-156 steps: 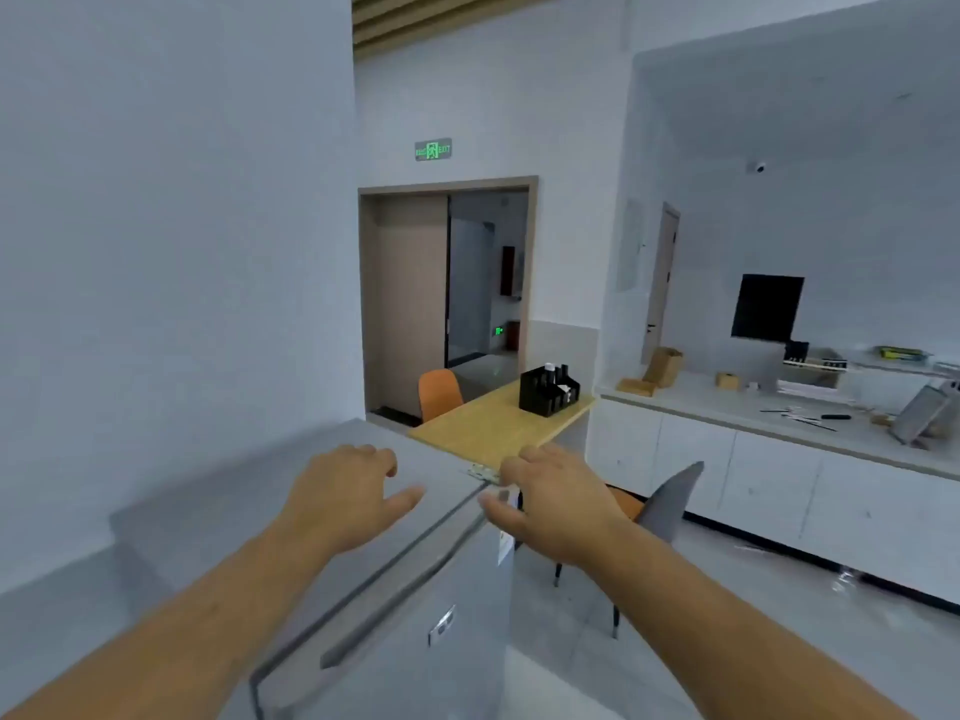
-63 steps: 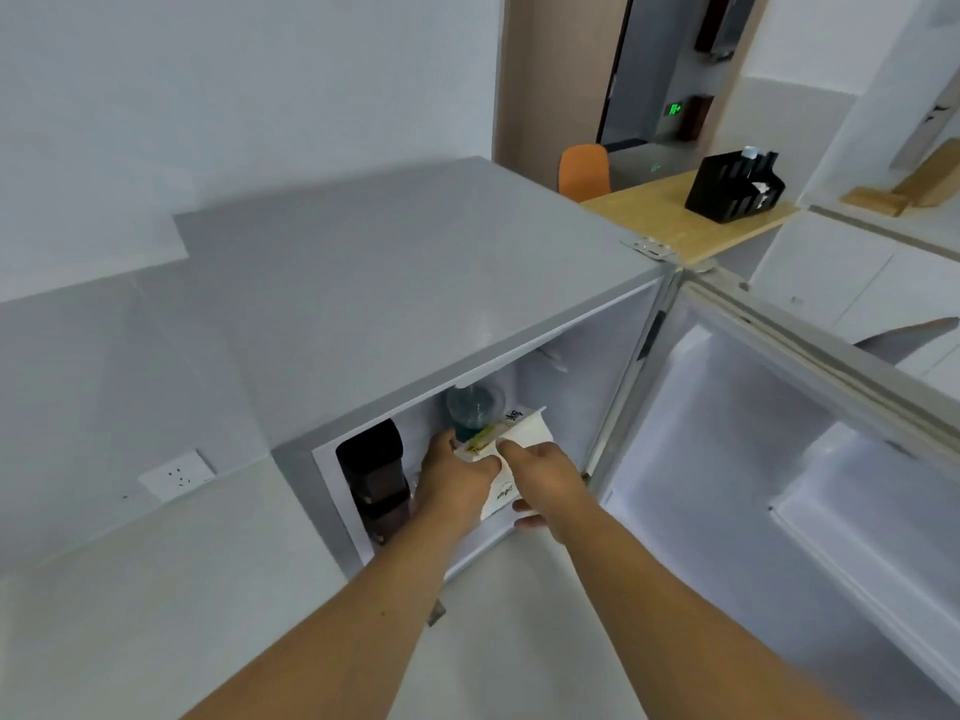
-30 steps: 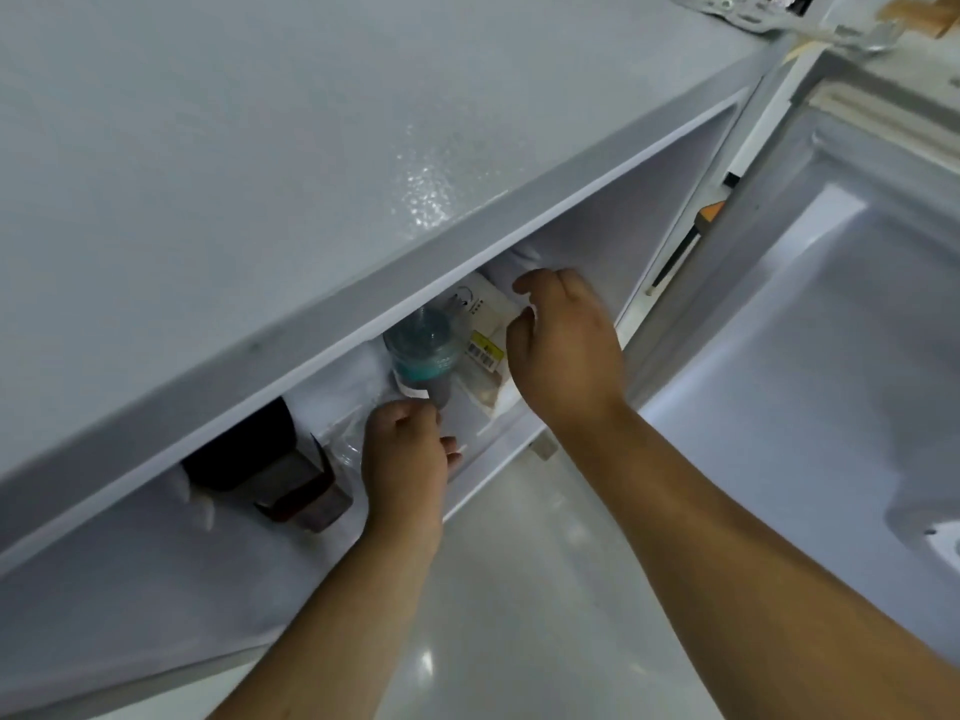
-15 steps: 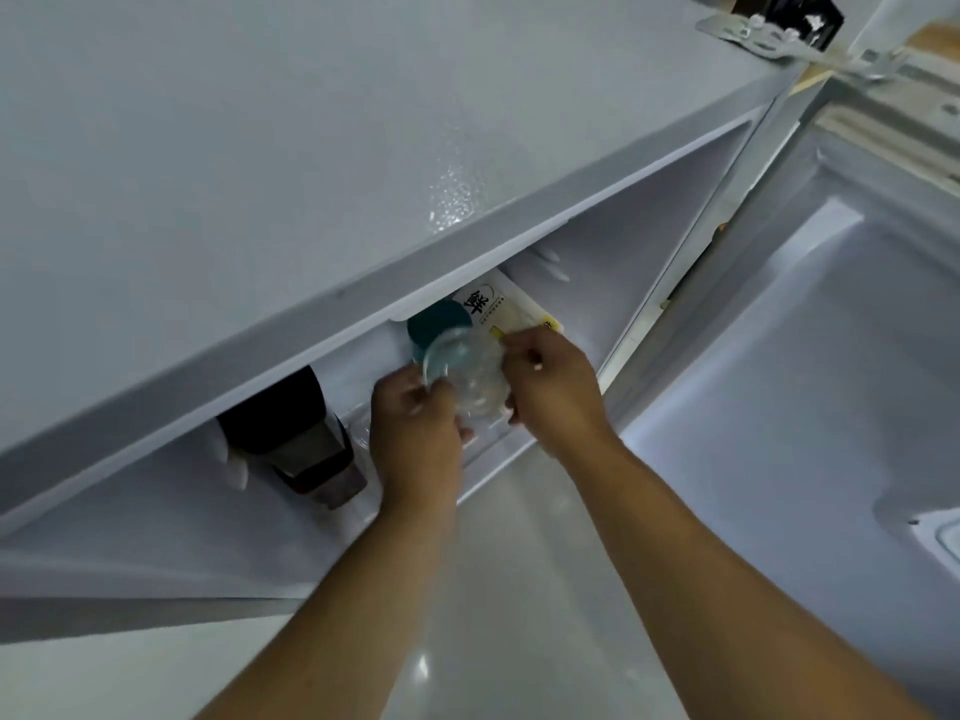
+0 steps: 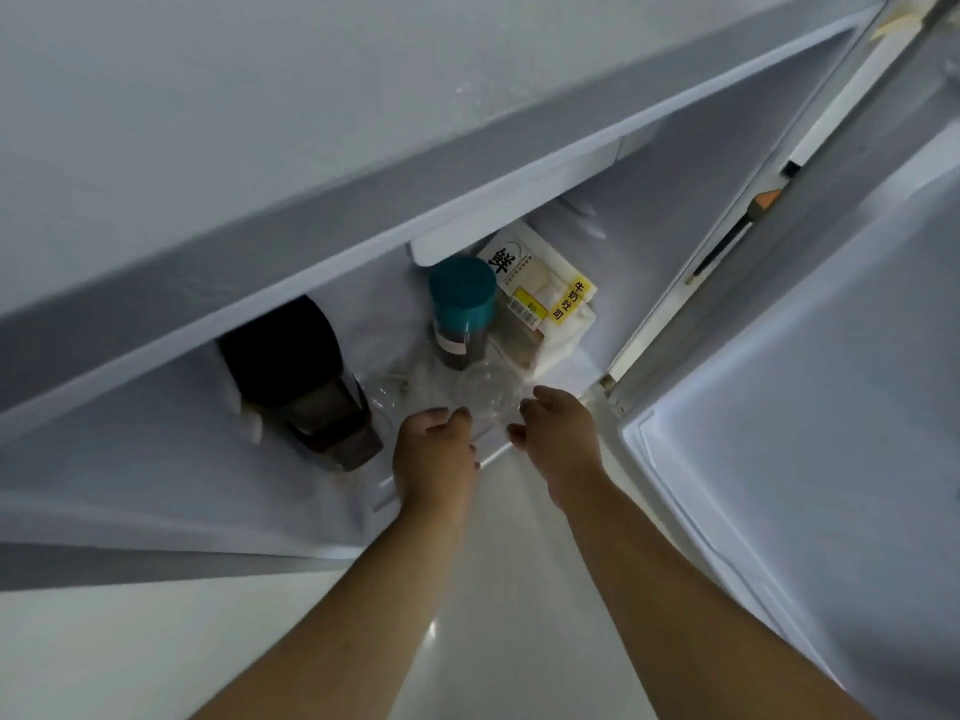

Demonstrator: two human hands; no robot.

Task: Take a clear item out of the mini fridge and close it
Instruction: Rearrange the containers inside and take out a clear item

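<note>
The mini fridge [image 5: 322, 241] stands open, seen from above its grey top. Its door [image 5: 810, 387] is swung out to the right. At the front edge of the shelf a clear plastic cup [image 5: 485, 392] sits between my hands. My left hand [image 5: 434, 457] touches its left side with curled fingers. My right hand [image 5: 558, 439] cups its right side, thumb below. A second clear plastic item [image 5: 389, 394] lies just left of the cup.
Behind the cup stands a jar with a teal lid [image 5: 461, 304], and to its right a white bread bag with a yellow label [image 5: 545, 304]. A dark container with a black lid [image 5: 306, 376] fills the left of the shelf. Pale floor [image 5: 467, 615] lies below.
My head has dropped lower and closer, so more of the shelf shows. Both hands and the clear cup have come forward to the front edge of the shelf.
</note>
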